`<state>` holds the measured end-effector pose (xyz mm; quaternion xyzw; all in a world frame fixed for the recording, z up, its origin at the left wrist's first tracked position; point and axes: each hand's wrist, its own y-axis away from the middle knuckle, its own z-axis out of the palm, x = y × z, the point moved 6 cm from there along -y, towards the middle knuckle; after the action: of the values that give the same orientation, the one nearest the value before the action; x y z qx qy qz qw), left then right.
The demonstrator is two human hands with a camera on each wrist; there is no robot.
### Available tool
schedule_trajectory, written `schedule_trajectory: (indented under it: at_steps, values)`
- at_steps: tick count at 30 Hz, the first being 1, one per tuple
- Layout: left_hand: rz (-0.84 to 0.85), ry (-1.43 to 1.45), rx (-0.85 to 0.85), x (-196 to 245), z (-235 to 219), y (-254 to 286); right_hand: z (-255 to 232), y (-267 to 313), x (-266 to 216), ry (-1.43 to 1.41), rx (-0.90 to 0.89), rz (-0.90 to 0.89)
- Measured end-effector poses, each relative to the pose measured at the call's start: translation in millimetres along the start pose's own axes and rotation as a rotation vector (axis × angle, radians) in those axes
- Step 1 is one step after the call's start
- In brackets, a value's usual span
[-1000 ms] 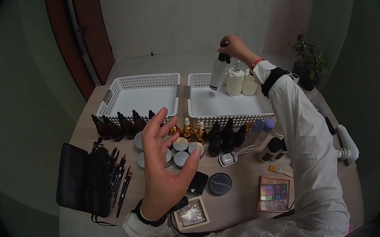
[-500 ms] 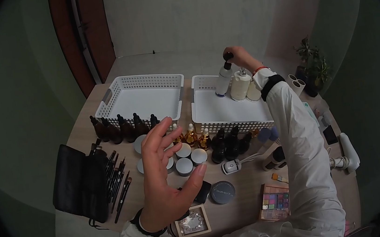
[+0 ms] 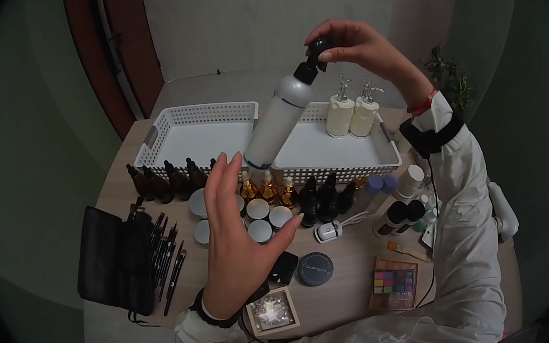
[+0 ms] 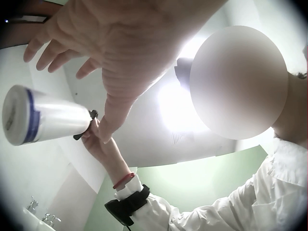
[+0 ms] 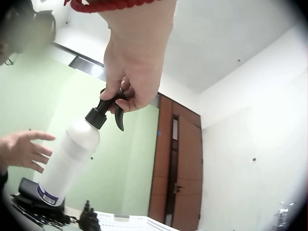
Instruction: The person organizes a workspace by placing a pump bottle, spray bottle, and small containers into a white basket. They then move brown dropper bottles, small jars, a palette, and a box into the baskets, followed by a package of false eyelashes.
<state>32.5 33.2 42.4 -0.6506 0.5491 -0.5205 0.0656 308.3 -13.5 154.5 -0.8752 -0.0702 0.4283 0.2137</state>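
Note:
My right hand (image 3: 369, 49) grips the black trigger head (image 5: 103, 107) of a whitish spray bottle (image 3: 278, 118). The bottle is raised and tilted over the front of the right white basket (image 3: 352, 169), its base pointing toward my left hand (image 3: 237, 257). That left hand is held up with fingers spread and nothing in it, over the silver-lidded jars (image 3: 258, 208). In the left wrist view the base of the bottle (image 4: 53, 118) faces the camera, a little way from the fingertips. Two cream pump bottles (image 3: 340, 116) stand at the back of the right basket.
Left of it stands another white basket (image 3: 207, 142). Brown dropper bottles (image 3: 161, 184), amber bottles (image 3: 268, 189) and black bottles (image 3: 326, 199) line the baskets' front. Brushes (image 3: 170, 265) and a black case (image 3: 116, 264) lie left, an eyeshadow palette (image 3: 393, 283) front right.
The spray bottle has come up out of the right basket and toward my left hand, now tilted. My left hand stays raised in nearly the same place.

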Motion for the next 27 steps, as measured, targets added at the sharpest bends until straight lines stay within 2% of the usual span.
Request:
schedule_trajectory:
  at_steps: [1,5,7,12,14,18,21,23,24,25,26,27]
  values:
    - [0.012,-0.115,0.027,0,1,-1,9,4,-13,0.001,0.003,-0.005]
    - [0.021,-0.104,-0.045,-8,13,-3,46,21,-58,-0.132,-0.002,0.011]
    - [-0.229,0.281,-0.211,-16,27,-2,62,29,-73,-0.183,0.036,0.048]
    - [-0.225,0.467,-0.224,-9,27,5,79,41,-94,-0.178,0.022,-0.141]
    - [-0.313,0.719,-0.261,-17,33,11,79,45,-89,-0.152,0.012,0.025]
    - [-0.349,0.690,-0.282,-18,33,11,77,49,-91,-0.123,-0.013,0.049]
    - [-0.350,0.747,-0.297,-17,33,13,79,49,-85,-0.236,-0.093,0.017]
    - [-0.344,0.965,-0.337,-9,31,13,92,51,-84,-0.384,-0.248,-0.010]
    - [-0.344,0.963,-0.338,-10,30,12,100,51,-73,-0.524,-0.355,0.073]
    - [-0.328,1.023,-0.413,-8,32,13,104,49,-65,-0.524,-0.354,0.070]
    - [-0.310,1.083,-0.487,-4,35,13,116,47,-65,-0.680,-0.417,0.041]
    - [-0.306,1.081,-0.485,-4,34,13,125,46,-70,-0.834,-0.482,0.012]
